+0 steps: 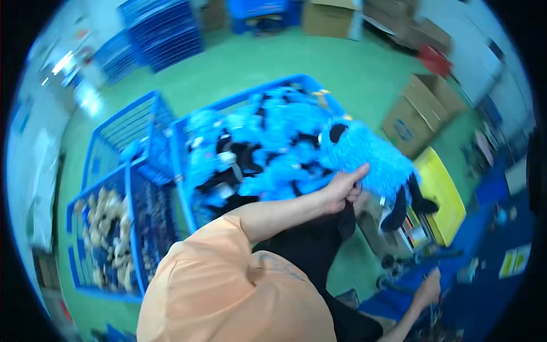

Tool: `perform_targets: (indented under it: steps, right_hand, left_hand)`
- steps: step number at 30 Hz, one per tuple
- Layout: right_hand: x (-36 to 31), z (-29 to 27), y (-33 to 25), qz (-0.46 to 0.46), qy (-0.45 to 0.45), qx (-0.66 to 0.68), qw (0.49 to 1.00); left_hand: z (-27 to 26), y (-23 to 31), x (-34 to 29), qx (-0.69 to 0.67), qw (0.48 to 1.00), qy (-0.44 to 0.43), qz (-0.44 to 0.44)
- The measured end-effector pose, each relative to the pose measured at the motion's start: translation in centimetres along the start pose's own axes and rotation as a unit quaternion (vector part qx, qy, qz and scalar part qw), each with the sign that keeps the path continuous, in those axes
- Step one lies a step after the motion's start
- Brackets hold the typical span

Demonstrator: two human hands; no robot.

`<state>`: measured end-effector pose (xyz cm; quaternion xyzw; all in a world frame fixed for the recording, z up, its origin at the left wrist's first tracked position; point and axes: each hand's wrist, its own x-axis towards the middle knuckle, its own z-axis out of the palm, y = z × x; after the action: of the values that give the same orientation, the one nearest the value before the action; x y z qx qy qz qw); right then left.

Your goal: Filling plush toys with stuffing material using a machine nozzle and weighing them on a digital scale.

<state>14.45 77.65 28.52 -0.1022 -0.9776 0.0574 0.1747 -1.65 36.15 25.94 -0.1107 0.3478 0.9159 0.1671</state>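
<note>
My left hand point(345, 189) is closed on a fluffy blue plush toy point(370, 155) with black feet, gripping it at its lower side. The toy hangs tilted beside a large blue crate point(183, 196) heaped with similar blue and black plush toys point(279, 122). Lower right, my right hand point(428, 289) rests over the edge of a blue-covered table point(473, 285). Its fingers are curled together around something too small and blurred to name.
Left of the large crate stand a blue crate of beige plush toys point(114, 233) and another blue basket point(122, 137). A yellow bin point(447, 196) and an open cardboard box point(419, 111) are at the right. Stacked blue crates point(162, 34) stand at the back.
</note>
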Motion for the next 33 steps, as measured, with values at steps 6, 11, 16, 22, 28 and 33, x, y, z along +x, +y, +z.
perform_targets:
  steps: [6, 11, 16, 22, 28, 33]
  right_hand:
    - [1.6, 4.0, 4.0, 0.114, -0.038, -0.076, 0.990]
    - [1.7, 5.2, 8.0, 0.087, -0.021, -0.049, 0.995]
    - [1.5, 1.4, -0.6, 0.089, -0.040, -0.107, 0.989]
    - [0.8, 0.2, -0.4, 0.071, -0.032, -0.057, 0.995]
    - [0.5, 2.6, 2.7, 0.072, -0.005, -0.063, 0.995]
    - [0.4, 3.1, 6.2, 0.052, 0.042, -0.264, 0.962]
  left_hand:
    - [-12.9, 26.7, -10.5, -0.271, 0.855, 0.395, 0.200]
    - [-33.1, 32.6, -16.2, -0.100, 0.674, 0.381, 0.625]
    - [-38.6, 29.1, -11.7, 0.057, 0.699, 0.444, 0.557]
    - [-26.8, 16.6, 4.1, 0.639, 0.571, 0.307, 0.414]
    - [-24.1, 15.4, 6.8, 0.901, 0.363, 0.147, 0.188]
    - [-26.1, 16.5, 5.0, 0.955, 0.213, 0.131, 0.159]
